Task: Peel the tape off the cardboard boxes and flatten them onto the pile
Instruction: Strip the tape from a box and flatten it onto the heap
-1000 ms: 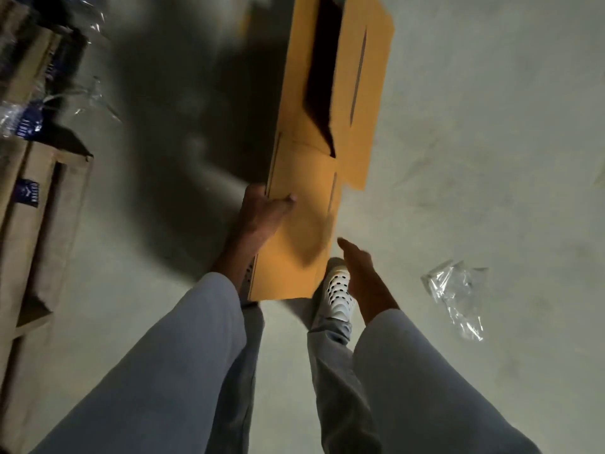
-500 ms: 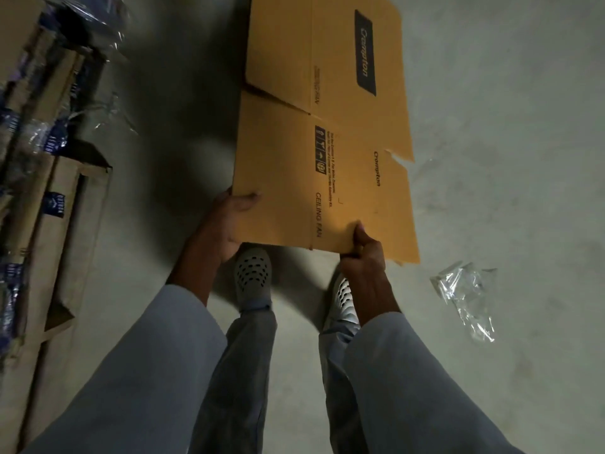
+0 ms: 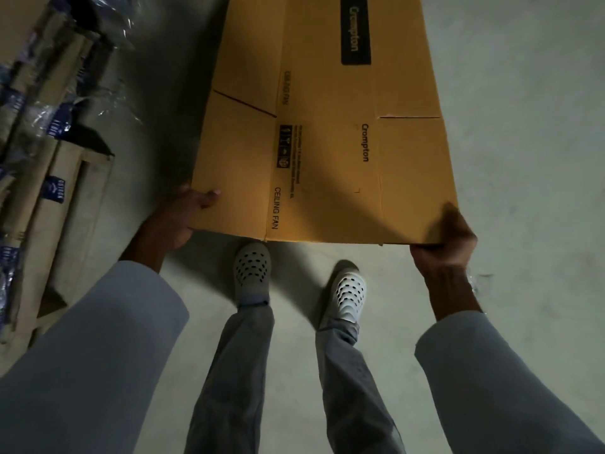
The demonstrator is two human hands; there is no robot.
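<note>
Dim concrete floor [image 3: 523, 126]. Flattened box [image 3: 327, 152] runs lengthwise away from both hands; left hand [image 3: 183, 217] & right hand [image 3: 442, 247] each grip a near corner. Pile [image 3: 49, 158] prob. lies left of the left fingers.

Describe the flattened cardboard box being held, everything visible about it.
The flattened cardboard box is tan-yellow corrugated board, collapsed into one flat sheet with fold creases and flap slits showing. Printed on it: "Crompton" twice, once in a dark rectangle, "CEILING FAN", and a block of handling symbols. It is held out over the grey floor, its far end running out of frame. The left hand grips its near left corner, thumb on top; the right hand grips the near right corner. No tape is visible on this face.
</note>
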